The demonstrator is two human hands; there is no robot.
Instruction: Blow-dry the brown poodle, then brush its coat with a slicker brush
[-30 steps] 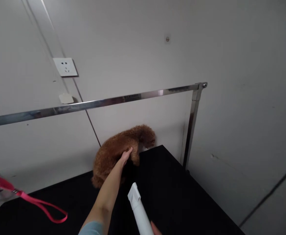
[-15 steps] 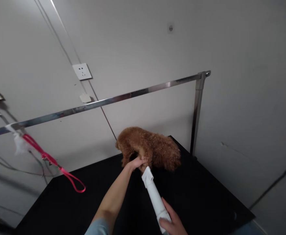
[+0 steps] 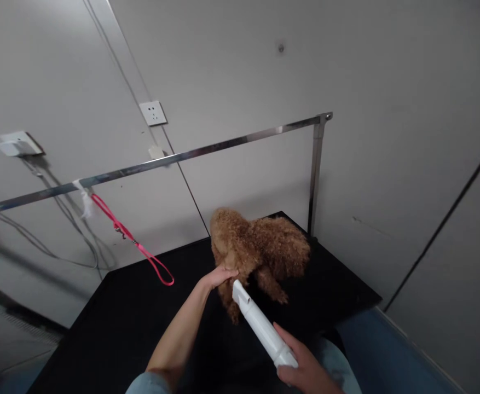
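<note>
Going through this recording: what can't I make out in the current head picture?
All in the head view:
1. White tubular plastic nozzle: rear end partly covered by the right hand.
2. Left hand: some fingers hidden, apparently in the fur of the curly-haired brown dog.
3. Polished straight metal rail: cut off by the left edge.
4. Light-blue left fabric sleeve: cut off by the bottom edge.

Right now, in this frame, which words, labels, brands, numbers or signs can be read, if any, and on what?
None can be read. The white tubular plastic nozzle, the square white wall socket and the bright pink looped leash show no legible lettering; any fine markings would be too small or blurred.
</note>
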